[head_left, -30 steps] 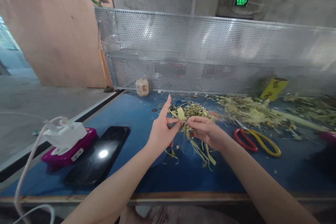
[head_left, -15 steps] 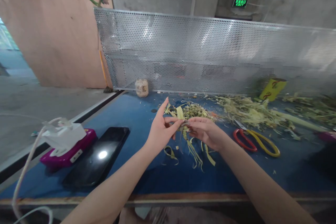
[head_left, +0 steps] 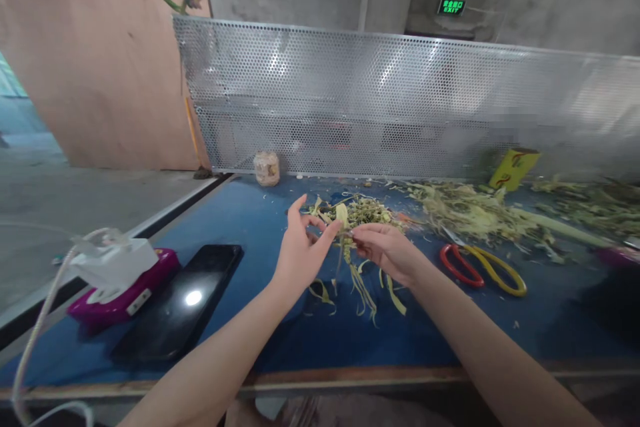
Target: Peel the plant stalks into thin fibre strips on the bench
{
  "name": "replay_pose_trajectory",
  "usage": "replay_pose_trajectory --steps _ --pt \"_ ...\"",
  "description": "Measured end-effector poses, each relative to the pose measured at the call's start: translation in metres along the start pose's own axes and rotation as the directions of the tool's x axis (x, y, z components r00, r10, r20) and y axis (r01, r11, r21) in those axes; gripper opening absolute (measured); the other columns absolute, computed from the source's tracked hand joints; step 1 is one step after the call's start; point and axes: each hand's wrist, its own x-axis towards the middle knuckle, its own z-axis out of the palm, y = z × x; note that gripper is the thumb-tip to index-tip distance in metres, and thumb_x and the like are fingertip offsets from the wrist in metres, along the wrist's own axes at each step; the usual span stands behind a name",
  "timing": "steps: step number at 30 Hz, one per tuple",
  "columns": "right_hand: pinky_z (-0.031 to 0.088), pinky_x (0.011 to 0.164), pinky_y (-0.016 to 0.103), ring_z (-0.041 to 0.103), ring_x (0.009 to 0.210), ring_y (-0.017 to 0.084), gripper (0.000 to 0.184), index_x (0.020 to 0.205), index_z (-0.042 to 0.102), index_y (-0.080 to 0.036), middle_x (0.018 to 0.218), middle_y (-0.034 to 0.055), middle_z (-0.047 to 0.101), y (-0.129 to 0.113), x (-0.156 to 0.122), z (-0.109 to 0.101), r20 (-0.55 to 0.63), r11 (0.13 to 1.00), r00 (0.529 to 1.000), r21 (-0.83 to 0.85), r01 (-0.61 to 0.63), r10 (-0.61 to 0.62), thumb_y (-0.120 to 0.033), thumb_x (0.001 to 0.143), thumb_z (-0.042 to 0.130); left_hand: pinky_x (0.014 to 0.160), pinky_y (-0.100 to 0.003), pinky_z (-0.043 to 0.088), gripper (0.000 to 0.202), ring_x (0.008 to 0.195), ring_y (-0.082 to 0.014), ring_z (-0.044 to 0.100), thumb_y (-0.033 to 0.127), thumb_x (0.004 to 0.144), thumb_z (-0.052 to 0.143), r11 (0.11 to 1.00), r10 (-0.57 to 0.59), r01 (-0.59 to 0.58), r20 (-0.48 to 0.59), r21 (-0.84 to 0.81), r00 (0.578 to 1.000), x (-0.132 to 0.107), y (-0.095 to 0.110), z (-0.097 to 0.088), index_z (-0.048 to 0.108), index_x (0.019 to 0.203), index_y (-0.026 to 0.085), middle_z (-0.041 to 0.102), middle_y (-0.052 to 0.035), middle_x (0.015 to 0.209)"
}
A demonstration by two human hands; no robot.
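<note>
My right hand [head_left: 384, 248] pinches a thin greyish plant strand [head_left: 340, 260] between thumb and fingertips; the strand hangs downward in front of the pile. Close beside it, my left hand [head_left: 304, 247] has its index finger raised and its thumb apart from the curled fingers, with the thumb tip near the strand. Behind the hands lies a small heap of shredded dry plant bits [head_left: 370, 210]. A pale yellow-green strip [head_left: 341, 213] stands up by the left thumb. Several curled pale strips [head_left: 364, 293] lie on the blue tabletop [head_left: 400, 347] below the hands.
Scissors [head_left: 483, 267] with red and yellow handles lie at right, near a larger pile of pale fibres [head_left: 475, 210] and a yellow box [head_left: 514, 169]. A phone [head_left: 180, 300] and a purple power strip with white plug [head_left: 123, 287] are at left. A perforated metal screen [head_left: 325, 100] stands behind.
My left thumb and fingers have come apart from their pinch, and the left hand has drawn slightly away from the right. The right hand keeps its pinch; a thin strand now hangs lower.
</note>
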Motion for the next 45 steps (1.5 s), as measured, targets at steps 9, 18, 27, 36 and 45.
replay_pose_trajectory --steps 9,18,27,36,45 --pt "0.041 0.05 0.018 0.056 0.054 0.007 0.009 0.06 0.063 -0.012 0.058 0.0001 0.062 -0.002 0.003 -0.002 -0.053 0.997 0.999 0.074 -0.009 0.012 -0.015 0.055 0.07 0.042 -0.022 0.04 0.08 0.039 -0.0072 0.045 0.034 0.071 0.057 0.998 -0.054 0.047 0.144 0.052 0.988 -0.001 0.001 -0.001 0.011 0.135 0.024 0.06 0.0031 0.072" --pt "0.045 0.049 0.017 0.061 0.059 0.009 0.018 0.061 0.058 -0.011 0.064 0.0047 0.064 -0.003 0.005 -0.018 -0.209 0.997 0.975 0.015 -0.077 0.078 -0.002 0.075 0.051 0.048 -0.023 0.04 0.072 0.042 -0.0087 0.047 0.024 0.071 0.054 0.987 -0.037 0.012 0.148 0.162 0.988 0.005 -0.01 -0.004 0.018 0.133 0.022 0.054 0.0058 0.062" --pt "0.046 0.044 0.009 0.051 0.041 0.003 0.03 0.056 0.055 -0.011 0.05 0.0005 0.057 -0.013 0.006 -0.03 -0.237 0.972 0.969 0.235 -0.016 0.073 0.001 0.079 0.04 0.051 -0.022 0.038 0.071 0.048 -0.0097 0.048 0.02 0.074 0.047 0.945 -0.043 -0.004 0.136 0.328 0.99 0.01 -0.018 -0.009 0.011 0.135 0.019 0.049 0.0047 0.064" --pt "0.053 0.059 0.014 0.061 0.055 0.007 0.032 0.05 0.05 -0.012 0.055 0.0031 0.06 -0.008 0.008 -0.022 -0.324 0.961 0.946 0.258 0.099 -0.011 0.007 0.074 0.042 0.06 -0.025 0.04 0.072 0.056 -0.0138 0.049 0.012 0.072 0.045 0.873 -0.097 0.031 0.11 0.487 0.989 0.015 -0.02 -0.008 0.01 0.135 0.005 0.051 0.002 0.06" --pt "0.051 0.058 0.023 0.06 0.058 0.011 0.013 0.06 0.052 -0.014 0.064 0.0018 0.062 -0.015 0.001 -0.014 -0.038 0.966 0.969 0.079 0.247 -0.244 -0.014 0.064 0.065 0.079 -0.037 0.04 0.074 0.09 -0.0219 0.055 0.031 0.073 0.05 0.92 0.006 -0.035 0.075 0.391 0.997 0.021 -0.016 -0.023 0.014 0.135 0.012 0.059 -0.0097 0.098"
